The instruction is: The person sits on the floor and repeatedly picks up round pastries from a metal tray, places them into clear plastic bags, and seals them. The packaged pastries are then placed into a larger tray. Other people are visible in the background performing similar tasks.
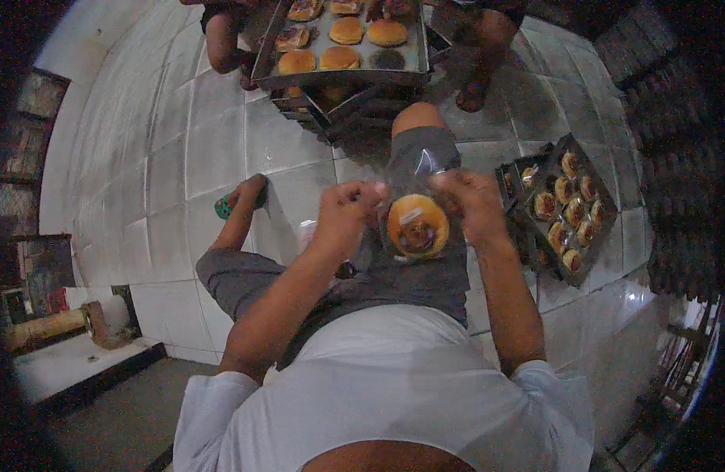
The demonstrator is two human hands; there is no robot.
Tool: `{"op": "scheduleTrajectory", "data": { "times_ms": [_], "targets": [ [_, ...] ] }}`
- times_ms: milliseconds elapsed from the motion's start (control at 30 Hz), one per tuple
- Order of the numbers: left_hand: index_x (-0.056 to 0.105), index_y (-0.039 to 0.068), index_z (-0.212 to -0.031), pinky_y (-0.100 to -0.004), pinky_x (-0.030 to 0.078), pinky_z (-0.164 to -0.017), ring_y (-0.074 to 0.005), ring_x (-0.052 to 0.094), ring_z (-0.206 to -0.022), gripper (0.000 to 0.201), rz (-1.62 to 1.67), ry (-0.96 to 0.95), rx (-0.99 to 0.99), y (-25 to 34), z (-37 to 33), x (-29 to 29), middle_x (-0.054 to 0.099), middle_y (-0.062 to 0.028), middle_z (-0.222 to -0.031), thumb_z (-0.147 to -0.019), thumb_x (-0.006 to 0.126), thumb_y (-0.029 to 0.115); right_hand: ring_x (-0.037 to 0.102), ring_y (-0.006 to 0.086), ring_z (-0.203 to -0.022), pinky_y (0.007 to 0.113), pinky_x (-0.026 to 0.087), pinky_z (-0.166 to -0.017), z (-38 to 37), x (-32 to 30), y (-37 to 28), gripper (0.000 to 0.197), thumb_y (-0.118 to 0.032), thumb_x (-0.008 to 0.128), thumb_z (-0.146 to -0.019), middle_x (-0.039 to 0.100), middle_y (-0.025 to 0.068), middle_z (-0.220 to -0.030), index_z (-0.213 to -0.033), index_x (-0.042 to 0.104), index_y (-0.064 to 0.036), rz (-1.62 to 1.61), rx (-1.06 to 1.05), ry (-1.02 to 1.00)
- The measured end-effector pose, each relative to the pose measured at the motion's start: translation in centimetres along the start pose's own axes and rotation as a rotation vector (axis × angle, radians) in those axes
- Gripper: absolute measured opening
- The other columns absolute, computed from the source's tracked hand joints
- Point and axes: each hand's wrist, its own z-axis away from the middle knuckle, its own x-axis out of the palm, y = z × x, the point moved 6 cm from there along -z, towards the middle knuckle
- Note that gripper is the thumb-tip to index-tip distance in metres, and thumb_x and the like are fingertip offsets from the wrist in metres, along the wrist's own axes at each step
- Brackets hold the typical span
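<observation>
A round golden bun with a dark filling in its middle [417,226] hangs inside a clear plastic bag [414,185] above my lap. My left hand [343,216] pinches the bag's left top edge. My right hand [472,203] pinches its right top edge. Both hands hold the bag up between them over my grey shorts, in front of my bent knee.
A metal tray [414,67] with several plain and filled buns rests on a stack of trays ahead of me. Another tray [606,232] of bagged buns lies on the white tiled floor at my right. Another person's legs stand beside the far tray [221,43].
</observation>
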Motion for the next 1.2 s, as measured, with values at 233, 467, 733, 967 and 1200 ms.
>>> {"op": "scheduleTrajectory", "data": {
  "times_ms": [233, 467, 733, 967, 1200],
  "targets": [
    [0.072, 0.002, -0.097, -0.0284, 0.052, -0.081, -0.0108, 0.063, -0.087, 0.022, 0.078, 0.048, 0.326, 7.2, -0.6, -2.7, 0.07, -0.0021, -0.093, -0.096, 0.076, 0.024, 0.041, 0.0064, -0.054, 0.024, 0.03, -0.052, -0.9, 0.1, -1.9, 0.024, -0.017, 0.082, -0.081, 0.051, -0.0062, -0.064, -0.068, 0.062, -0.0117, -0.228, -0.015, 0.096],
    [0.069, 0.001, -0.096, -0.0308, 0.05, -0.084, -0.0134, 0.063, -0.089, 0.018, -0.198, -0.109, 0.03, -6.5, 6.4, -1.9, 0.07, -0.004, -0.093, -0.096, 0.074, 0.019, 0.059, 0.0073, -0.068, 0.024, 0.044, -0.062, 8.9, -3.6, 6.1, 0.009, -0.009, 0.08, -0.081, 0.066, -0.0007, -0.072, -0.08, 0.073, -0.0031, 0.302, 0.137, 0.116],
    [0.07, 0.0, -0.102, -0.0374, 0.052, -0.083, -0.0277, 0.066, -0.091, 0.017, -0.694, -0.053, 0.435, -5.2, 5.5, -0.9, 0.067, -0.0157, -0.098, -0.093, 0.071, 0.013, 0.073, 0.0209, -0.094, 0.037, 0.057, -0.086, 7.1, -8.9, 9.1, 0.046, -0.023, 0.084, -0.084, 0.075, 0.0127, -0.117, -0.123, 0.07, -0.0023, 0.29, 0.058, 0.257],
    [0.064, 0.001, -0.11, -0.0373, 0.054, -0.089, -0.0277, 0.068, -0.099, 0.014, -0.264, 0.269, 0.394, -3.1, 7.0, -3.1, 0.067, -0.0167, -0.105, -0.098, 0.066, 0.009, 0.073, 0.0263, -0.102, 0.039, 0.057, -0.09, 2.3, 8.7, 0.1, 0.06, -0.025, 0.087, -0.079, 0.076, 0.0154, -0.111, -0.13, 0.067, -0.0028, 0.721, -0.248, -0.31],
    [0.071, 0.01, -0.119, -0.062, 0.044, -0.106, -0.0464, 0.055, -0.126, 0.036, -1.309, 0.299, 0.653, -7.9, 8.1, -8.6, 0.058, -0.0166, -0.144, -0.083, 0.071, 0.009, 0.071, 0.0351, -0.104, 0.047, 0.056, -0.09, -19.6, 6.0, -17.0, 0.049, -0.02, 0.074, -0.085, 0.073, 0.0164, -0.118, -0.133, 0.067, -0.0122, 1.132, -1.181, 0.319]
  ]
}}
